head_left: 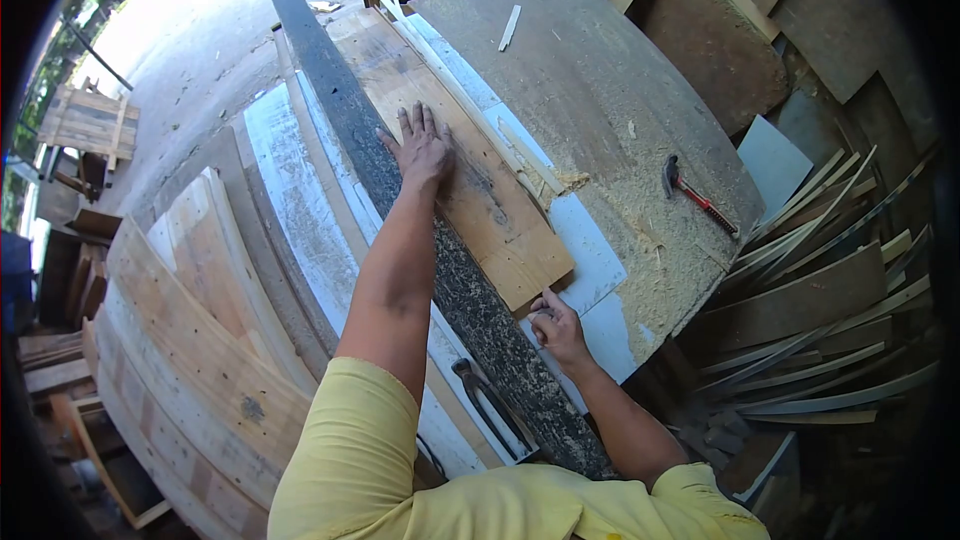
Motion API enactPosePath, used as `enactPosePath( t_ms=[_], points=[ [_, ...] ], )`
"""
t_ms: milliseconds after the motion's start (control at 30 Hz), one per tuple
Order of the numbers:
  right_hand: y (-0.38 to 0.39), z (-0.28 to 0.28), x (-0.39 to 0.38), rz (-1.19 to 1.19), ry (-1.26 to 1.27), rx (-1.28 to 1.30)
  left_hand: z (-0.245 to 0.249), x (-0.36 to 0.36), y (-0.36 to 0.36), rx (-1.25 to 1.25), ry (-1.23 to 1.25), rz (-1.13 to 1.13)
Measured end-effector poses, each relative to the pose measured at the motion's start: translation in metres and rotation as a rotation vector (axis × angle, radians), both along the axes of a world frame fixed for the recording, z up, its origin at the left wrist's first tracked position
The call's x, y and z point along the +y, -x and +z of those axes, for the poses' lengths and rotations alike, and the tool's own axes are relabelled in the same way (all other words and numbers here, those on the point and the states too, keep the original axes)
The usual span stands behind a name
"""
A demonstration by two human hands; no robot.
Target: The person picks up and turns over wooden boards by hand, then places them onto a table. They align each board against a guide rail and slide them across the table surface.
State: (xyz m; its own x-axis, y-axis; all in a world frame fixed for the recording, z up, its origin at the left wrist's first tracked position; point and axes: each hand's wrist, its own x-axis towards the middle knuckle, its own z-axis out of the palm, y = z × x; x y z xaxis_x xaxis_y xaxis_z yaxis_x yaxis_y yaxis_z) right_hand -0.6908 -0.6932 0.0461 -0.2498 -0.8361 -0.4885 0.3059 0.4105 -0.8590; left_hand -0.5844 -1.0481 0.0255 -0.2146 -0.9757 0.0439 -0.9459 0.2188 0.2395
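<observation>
My left hand [425, 148] lies flat on a light-brown wooden board [520, 248], fingers spread, the thumb reaching over a long dark speckled beam [460, 285]. The board rests lengthwise along the beam's right side. At the board's near end is my right hand [560, 330], its fingers curled and the fingertips at the board's edge. Whether those fingers hold anything small is hidden. White-painted panels [590, 250] show under and beside the board.
A hammer with a red and black handle [705, 205] lies among sawdust on the worktop [600, 80]. A dark metal tool [490, 405] sits left of the beam's near end. Curved wooden panels [210, 340] stand at left. Thin wood strips [830, 340] pile up at right.
</observation>
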Motion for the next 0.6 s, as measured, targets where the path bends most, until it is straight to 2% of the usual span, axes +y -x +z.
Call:
enactPosePath(
  t_ms=[600],
  points=[
    [-0.008, 0.008, -0.047, 0.047, 0.025, -0.043, -0.003, -0.046, -0.010, -0.109, 0.042, -0.009]
  ],
)
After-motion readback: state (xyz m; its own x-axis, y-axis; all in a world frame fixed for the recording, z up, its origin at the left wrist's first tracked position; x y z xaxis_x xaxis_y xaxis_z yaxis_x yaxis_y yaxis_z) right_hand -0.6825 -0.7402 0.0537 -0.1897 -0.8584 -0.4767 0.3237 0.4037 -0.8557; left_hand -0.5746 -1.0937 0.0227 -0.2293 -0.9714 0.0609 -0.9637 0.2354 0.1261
